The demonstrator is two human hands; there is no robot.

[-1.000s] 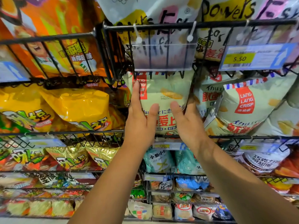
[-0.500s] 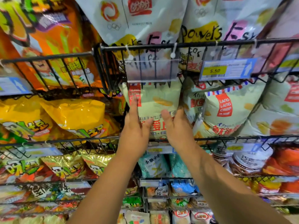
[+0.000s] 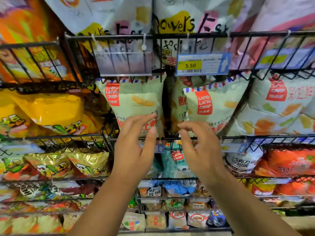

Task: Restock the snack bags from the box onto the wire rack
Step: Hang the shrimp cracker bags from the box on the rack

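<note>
Both hands are up in front of the wire rack [image 3: 109, 36] and neither one has anything in it. The left hand [image 3: 134, 147] is spread loose, fingers nearly straight. Its fingertips [image 3: 150, 115] overlap the lower part of a pale green Lang Lang Crisp bag [image 3: 136, 101], and I honestly can't tell if they touch the bag or just float in front of it. The right hand [image 3: 202, 150] is just beside the left, fingers loosely curved and pointing left, also holding nothing. It sits below a second Lang Lang Crisp bag [image 3: 214, 106] that leans tilted, right of the first one.

The first bag stands upright in its basket with its bottom edge tucked behind the front rail [image 3: 238, 137]. Its top comes right up under a clear label holder [image 3: 122, 63] hanging off the shelf above, so it's pretty tight up there. A dark gap [image 3: 166, 106] runs between the two green bags, with another bag of the same kind partly showing behind it. Yellow snack bags [image 3: 47, 108] fill the next basket to the left, close up against this one. A 5.50 price tag [image 3: 202, 64] hangs above the second bag. Below the rail, between the two hands, a teal Lang Lang Crisp bag [image 3: 175, 160] peeks out
</note>
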